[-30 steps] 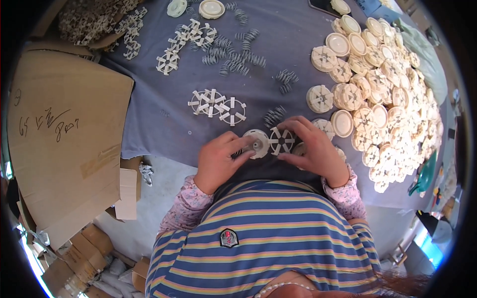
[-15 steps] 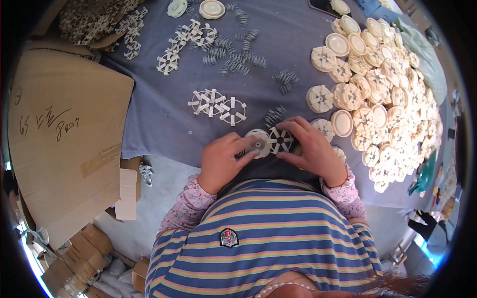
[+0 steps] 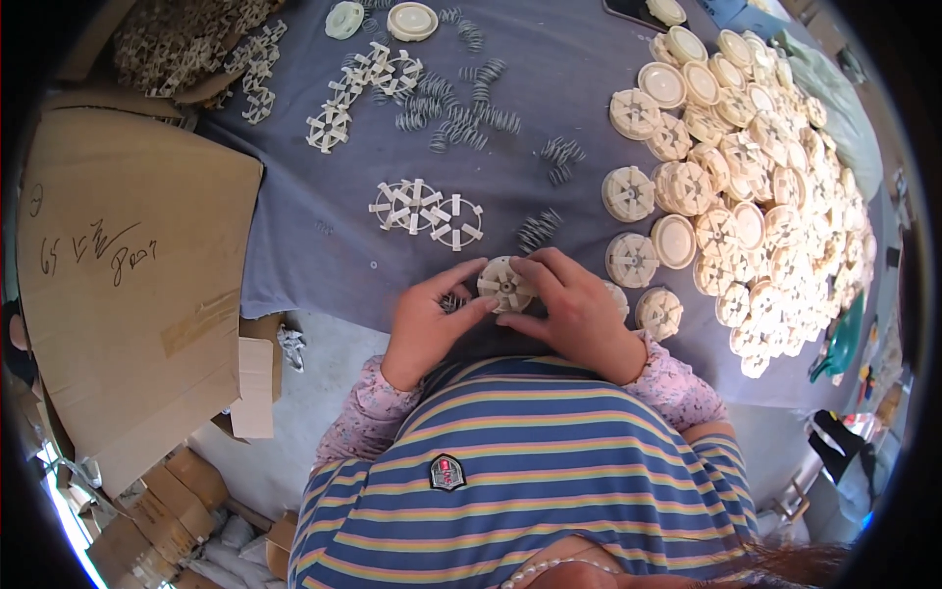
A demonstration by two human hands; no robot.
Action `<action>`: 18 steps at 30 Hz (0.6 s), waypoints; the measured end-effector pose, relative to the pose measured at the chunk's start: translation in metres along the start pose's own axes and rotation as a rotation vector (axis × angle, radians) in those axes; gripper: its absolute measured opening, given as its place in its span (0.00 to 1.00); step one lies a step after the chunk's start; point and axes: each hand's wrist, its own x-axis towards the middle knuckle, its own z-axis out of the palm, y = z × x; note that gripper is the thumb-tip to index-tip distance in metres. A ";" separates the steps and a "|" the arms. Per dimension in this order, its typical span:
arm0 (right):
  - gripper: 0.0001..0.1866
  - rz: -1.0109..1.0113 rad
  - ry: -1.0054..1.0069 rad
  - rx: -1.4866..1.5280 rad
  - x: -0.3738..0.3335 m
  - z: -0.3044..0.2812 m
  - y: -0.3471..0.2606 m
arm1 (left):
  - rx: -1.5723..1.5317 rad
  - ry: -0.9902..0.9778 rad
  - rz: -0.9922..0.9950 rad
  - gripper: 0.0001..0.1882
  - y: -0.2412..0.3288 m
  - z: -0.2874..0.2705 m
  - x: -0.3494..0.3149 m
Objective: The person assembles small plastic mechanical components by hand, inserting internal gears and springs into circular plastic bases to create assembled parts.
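Close in front of me, a round cream plastic cap [image 3: 503, 286] has a spoked ring lying over its top. My left hand [image 3: 432, 319] closes on its left edge, thumb and forefinger apart around it. A coil spring [image 3: 451, 303] shows in the hollow of that hand. My right hand [image 3: 577, 312] grips the cap's right side with bent fingers, partly hiding it. Another coil spring [image 3: 539, 231] lies just beyond the right fingers. Past my left hand, loose white spoked rings [image 3: 457, 222] lie on the cloth. Part of another round piece [image 3: 616, 300] shows behind the right hand.
A large heap of cream round caps [image 3: 746, 196] covers the table's right side. Several springs [image 3: 456, 113] and spoked rings [image 3: 329, 129] lie farther off. A cardboard box [image 3: 137, 265] stands at left, with more rings [image 3: 182, 49] heaped beyond it. A phone [image 3: 633, 12] lies at the far edge.
My right hand has moved left, bringing the spoked ring from beside the cap onto its top. My left hand stays at the cap's left edge.
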 end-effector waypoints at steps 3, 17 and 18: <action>0.32 0.003 0.014 -0.013 0.000 0.006 -0.003 | 0.019 0.020 0.041 0.28 -0.006 0.003 0.004; 0.37 0.279 0.644 -0.267 -0.006 -0.109 0.045 | -0.899 -0.238 -0.134 0.23 -0.011 -0.003 0.003; 0.36 0.165 0.692 -0.646 -0.002 -0.132 0.047 | -0.905 -0.245 -0.138 0.23 -0.005 0.001 0.002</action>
